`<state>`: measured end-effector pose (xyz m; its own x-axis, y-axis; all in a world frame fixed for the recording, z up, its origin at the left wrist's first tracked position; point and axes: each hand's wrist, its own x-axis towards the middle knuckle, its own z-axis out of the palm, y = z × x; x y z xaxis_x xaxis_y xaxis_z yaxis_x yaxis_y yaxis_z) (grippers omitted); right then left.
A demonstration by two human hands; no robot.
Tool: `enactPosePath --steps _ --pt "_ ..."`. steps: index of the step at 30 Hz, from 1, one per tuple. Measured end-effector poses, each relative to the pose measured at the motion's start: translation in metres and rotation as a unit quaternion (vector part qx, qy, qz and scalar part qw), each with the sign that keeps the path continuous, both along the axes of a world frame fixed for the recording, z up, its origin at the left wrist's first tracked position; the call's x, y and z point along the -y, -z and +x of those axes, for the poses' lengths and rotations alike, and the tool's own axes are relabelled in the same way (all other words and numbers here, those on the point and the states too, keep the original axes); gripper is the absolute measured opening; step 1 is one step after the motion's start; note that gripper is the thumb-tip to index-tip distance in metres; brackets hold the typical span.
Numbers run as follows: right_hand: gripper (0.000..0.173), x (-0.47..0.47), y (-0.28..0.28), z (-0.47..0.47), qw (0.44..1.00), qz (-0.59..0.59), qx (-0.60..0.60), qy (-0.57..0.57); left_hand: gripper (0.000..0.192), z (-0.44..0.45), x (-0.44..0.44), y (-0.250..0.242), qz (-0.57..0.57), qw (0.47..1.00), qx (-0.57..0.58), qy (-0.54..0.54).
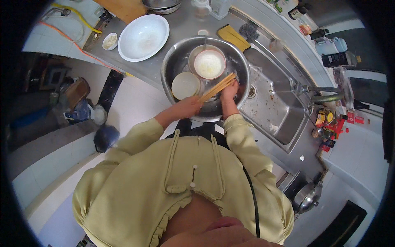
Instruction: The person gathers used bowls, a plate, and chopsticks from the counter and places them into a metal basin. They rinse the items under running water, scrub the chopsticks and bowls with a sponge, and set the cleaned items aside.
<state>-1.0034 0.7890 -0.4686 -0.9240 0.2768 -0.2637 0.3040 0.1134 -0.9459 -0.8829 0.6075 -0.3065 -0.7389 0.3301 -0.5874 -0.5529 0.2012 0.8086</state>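
A bundle of wooden chopsticks (218, 88) slants over a large stainless steel basin (166, 61). My left hand (192, 106) grips the lower end of the bundle at the basin's near side. My right hand (230, 90) reaches into the basin at the right, by the far tips of the chopsticks; its fingers are partly hidden, so what it holds is unclear. Inside the basin, a white bowl with a reddish rim (210, 64) sits in a larger bowl (193, 55), from which a thin handle sticks up. Another pale round bowl (185, 86) lies at the left.
A metal sink (265, 102) with food scraps adjoins the basin on the right. Beyond it are a yellow cloth (233, 37), a dark scouring pad (248, 30) and a faucet (324, 94). A wide white bowl (143, 37) and a small dish (110, 41) stand on the left counter.
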Motion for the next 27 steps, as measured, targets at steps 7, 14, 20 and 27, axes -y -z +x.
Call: enactPosePath --steps 7,14,20,27 --pt "0.019 0.039 -0.038 0.037 0.808 -0.533 0.236 0.080 0.017 -0.008 -0.040 0.107 -0.310 0.921 -0.236 -0.010" --pt "0.025 0.008 0.008 -0.027 0.931 -0.265 0.241 0.074 0.023 0.003 -0.021 0.026 -0.242 0.947 -0.195 0.083" --pt "0.032 0.014 -0.026 0.012 0.843 -0.432 0.277 0.162 0.022 0.008 -0.005 0.040 0.300 0.904 0.266 -0.145" --pt "0.017 0.012 -0.043 0.005 0.827 -0.506 0.240 0.048 0.022 0.002 -0.022 0.031 0.337 0.884 0.289 -0.147"
